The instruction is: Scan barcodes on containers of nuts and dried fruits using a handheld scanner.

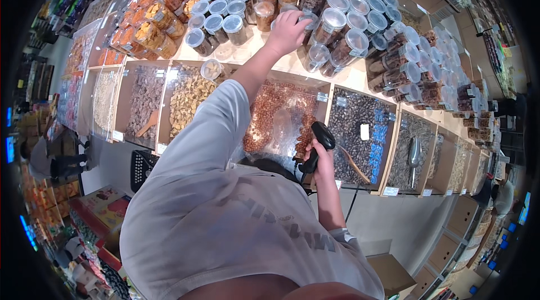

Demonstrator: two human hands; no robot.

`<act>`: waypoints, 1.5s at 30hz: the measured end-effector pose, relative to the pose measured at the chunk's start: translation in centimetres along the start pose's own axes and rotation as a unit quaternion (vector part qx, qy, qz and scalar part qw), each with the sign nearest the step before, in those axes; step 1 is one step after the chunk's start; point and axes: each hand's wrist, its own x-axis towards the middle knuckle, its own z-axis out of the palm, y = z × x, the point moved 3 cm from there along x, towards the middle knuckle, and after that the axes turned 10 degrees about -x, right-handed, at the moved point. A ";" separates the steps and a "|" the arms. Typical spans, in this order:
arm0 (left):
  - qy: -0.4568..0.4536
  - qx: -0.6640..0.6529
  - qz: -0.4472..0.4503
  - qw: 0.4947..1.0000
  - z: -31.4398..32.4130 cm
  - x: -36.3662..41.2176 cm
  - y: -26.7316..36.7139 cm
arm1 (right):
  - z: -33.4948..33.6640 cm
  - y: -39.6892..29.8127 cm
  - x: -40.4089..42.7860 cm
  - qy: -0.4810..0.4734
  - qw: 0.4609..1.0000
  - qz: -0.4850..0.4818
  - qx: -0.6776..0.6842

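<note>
My left hand [289,32] reaches forward among clear, lidded plastic jars. Its fingers lie against the lids beside a jar [310,19] of dark contents; whether they grip one is hidden. Lower down, near the front of the bins, my right hand [324,158] holds a black handheld barcode scanner [323,135] by its handle, with a coiled cord hanging from it. Nearest to the left hand are an orange-filled jar [264,16] on its left and a jar [332,25] with a frosted lid on its right. All stand on a pale wooden shelf [249,49].
Below the shelf run covered bins of brown round snacks [263,122], yellow pieces [185,106] and dark seeds [350,131]. One jar [211,70] stands over the yellow bin. Jars are stacked on their sides at right. A metal scoop [415,152] lies in another bin. A person [55,158] is at far left.
</note>
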 end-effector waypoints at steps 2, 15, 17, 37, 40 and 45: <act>0.040 -0.035 -0.011 0.999 -3.2 -2.5 3.7 | 0.3 0.1 -0.2 0.000 1.000 0.004 -0.005; 0.205 -0.065 -0.433 0.875 -15.3 -22.2 -0.7 | 4.9 -0.4 -0.2 -0.093 0.993 0.000 -0.071; 0.188 -0.190 -0.478 0.837 -14.8 -23.1 -2.7 | 6.4 -1.0 -0.8 -0.129 0.987 -0.019 -0.097; 0.051 -0.927 -0.348 0.130 -11.6 -21.9 13.7 | 11.9 -3.9 -9.6 -0.231 0.965 -0.103 -0.062; 0.035 -0.940 -0.316 0.125 -11.5 -21.8 13.5 | 12.0 -3.9 -9.9 -0.248 0.962 -0.096 -0.067; 0.021 -0.939 -0.306 0.155 -11.4 -21.8 13.1 | 12.2 -3.6 -9.6 -0.264 0.959 -0.086 -0.047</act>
